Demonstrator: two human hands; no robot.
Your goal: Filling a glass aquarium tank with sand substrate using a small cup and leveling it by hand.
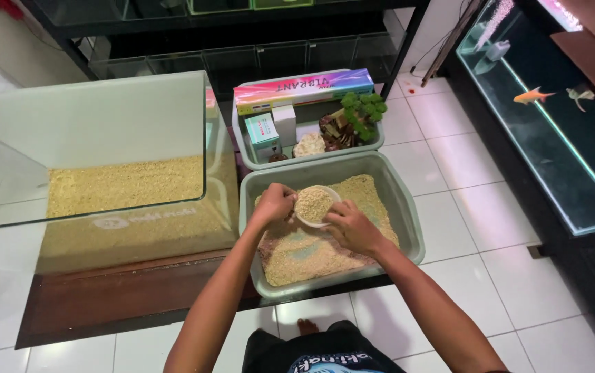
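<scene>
Dark wooden desk (125,304) over white tiled floor (491,228), glass tank (104,138) at left, two grey-green tubs (408,228) beside it.

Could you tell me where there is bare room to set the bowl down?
Bare wood lies in front of the glass tank, left of the sand tub. The rear tub is crowded with boxes and a plant.

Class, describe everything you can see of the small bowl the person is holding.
The small bowl is round, pale and shallow, probably plastic, heaped with tan gravel. It sits roughly level, low over the gravel in the grey-green tub. The left hand grips its left rim; the right hand touches its lower right edge. Its underside is hidden.
</scene>
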